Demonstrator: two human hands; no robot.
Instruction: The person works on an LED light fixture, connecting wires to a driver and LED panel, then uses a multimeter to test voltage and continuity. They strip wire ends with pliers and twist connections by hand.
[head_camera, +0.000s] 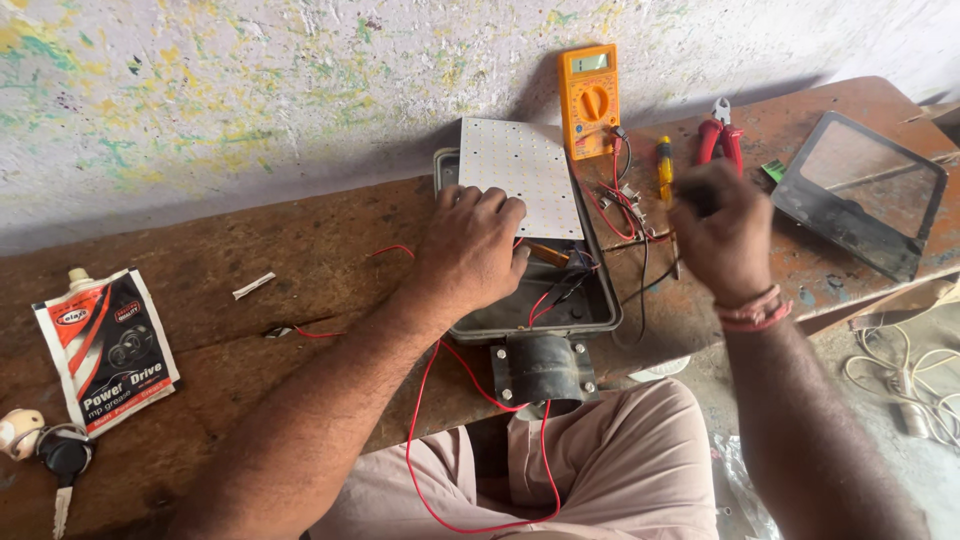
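Nearest the camera, the person's lap fills the lower edge, and a long red wire (425, 440) loops down over it before climbing back to the dark lamp housing (590, 310), whose round mounting bracket (541, 371) hangs over the front edge of the worn brown surface (300, 250). At the bottom left a dark key (64, 460) is cut off by the frame, with a red and white grease pouch (108, 345) just above it. The left hand (470, 250) lies palm down, fingers spread and clamped on nothing, pressing on the near edge of the white dotted LED board (520, 175); it hides that edge of the board and part of the housing's inside, where a tangle of red and black leads is hard to make out. The right hand (725, 240) is raised to the right of the housing, fingers curled together and blurred; whether it grips anything I cannot tell, and it covers the surface behind it. Beyond the right hand lie a yellow-handled screwdriver (664, 168) and red-handled pliers (720, 135), partly covered by the knuckles. Farther right a dark-framed glass cover (860, 195) lies flat. At the back, an orange multimeter (589, 100) leans against the paint-speckled wall (250, 90), just beside the board.
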